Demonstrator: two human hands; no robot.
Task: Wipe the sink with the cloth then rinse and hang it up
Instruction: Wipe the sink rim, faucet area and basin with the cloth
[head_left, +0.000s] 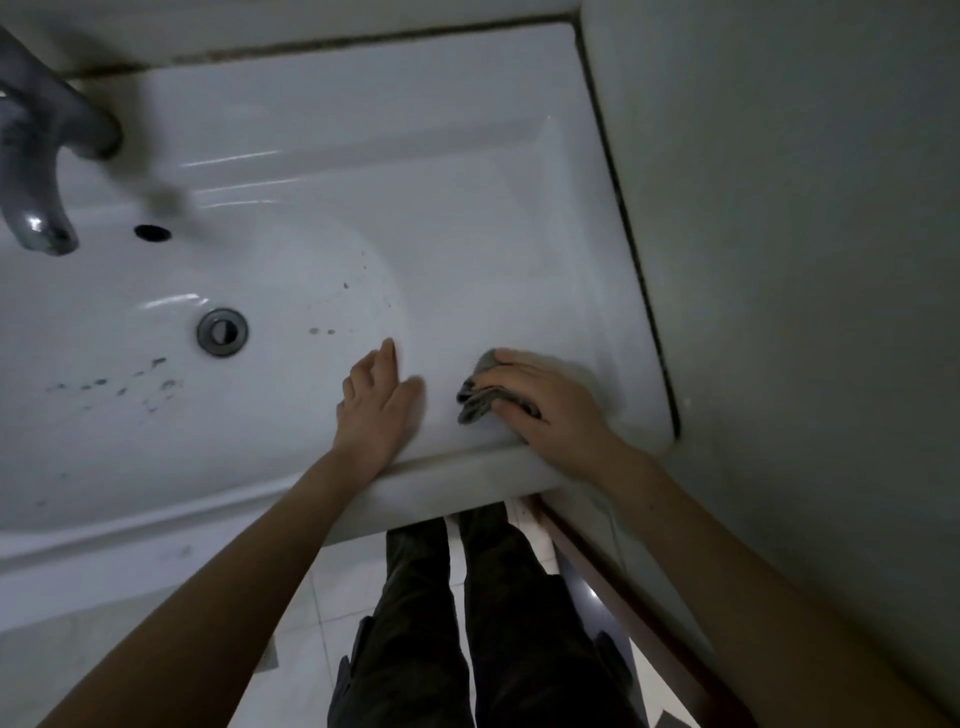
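A small grey cloth (480, 401), bunched into a wad, lies on the flat right-hand ledge of a white sink (467, 234), near its front edge. Crumpled like this, it probably wipes only a narrow strip, could slide off that edge to the floor, and may miss the dark spots (156, 384) in the basin. It sits under the right hand (545, 402), whose fingers curl over it and press down; the left hand (379, 408) rests flat and empty just beside it.
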